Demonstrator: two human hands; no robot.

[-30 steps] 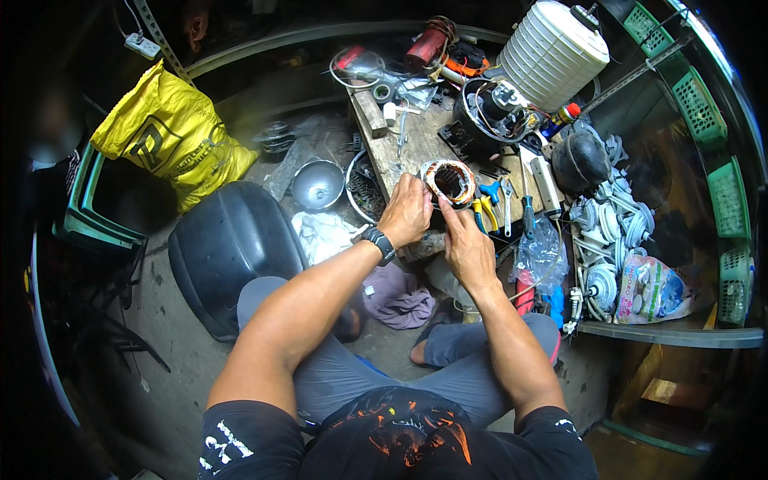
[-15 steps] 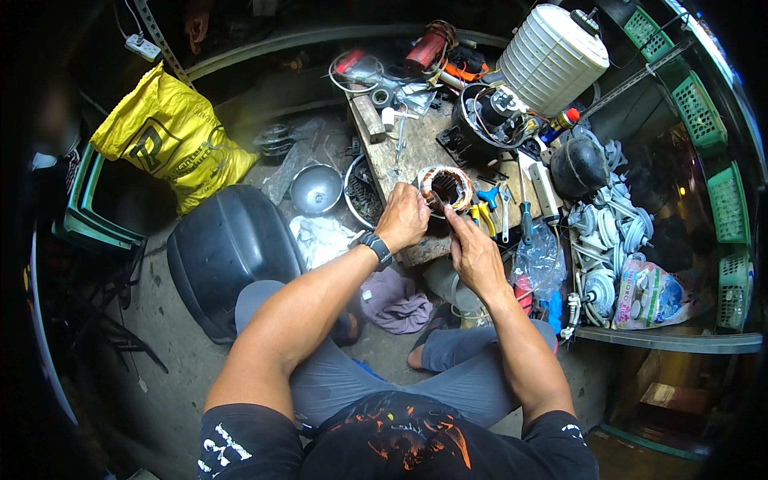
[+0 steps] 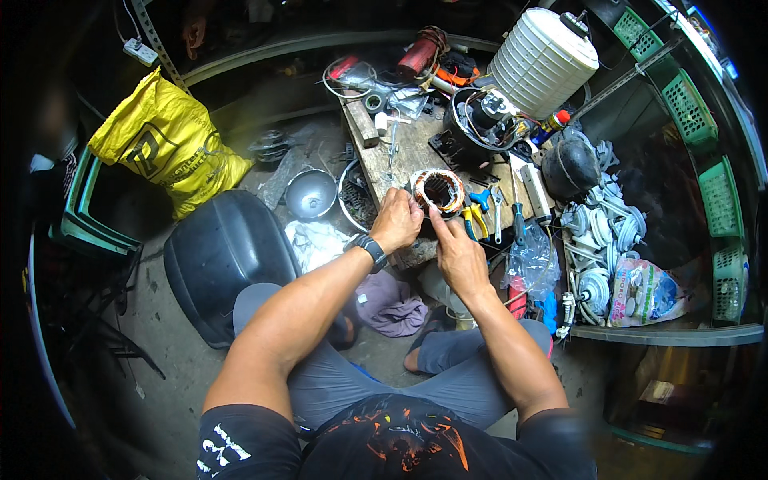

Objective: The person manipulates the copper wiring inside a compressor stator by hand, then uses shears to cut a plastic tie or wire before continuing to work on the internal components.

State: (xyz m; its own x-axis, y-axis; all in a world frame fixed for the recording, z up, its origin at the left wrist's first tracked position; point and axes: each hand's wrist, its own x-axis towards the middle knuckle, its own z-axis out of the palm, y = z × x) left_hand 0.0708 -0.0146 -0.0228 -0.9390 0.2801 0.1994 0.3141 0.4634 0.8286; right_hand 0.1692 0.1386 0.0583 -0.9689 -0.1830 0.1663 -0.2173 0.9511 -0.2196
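While copper-wound ring [image 3: 455, 194] sits near counter [image 3: 374, 160] edge, left hand [image 3: 397, 220] presses fingertips together at its near-left rim; whether grip pinches anything, cannot tell. Right hand [image 3: 462, 260] extends 1 finger to ring's near edge, others curled. Pliers [image 3: 478, 222] and wrench [image 3: 498, 214] right of ring, untouched; black housing [image 3: 464, 138] beyond. Windings already seated in ring; handwork appears unfinished, remainder unclear.

On the workbench [image 3: 376, 158], pliers [image 3: 472, 223] lie right of the stator [image 3: 454, 194], left of a screwdriver [image 3: 518, 226].
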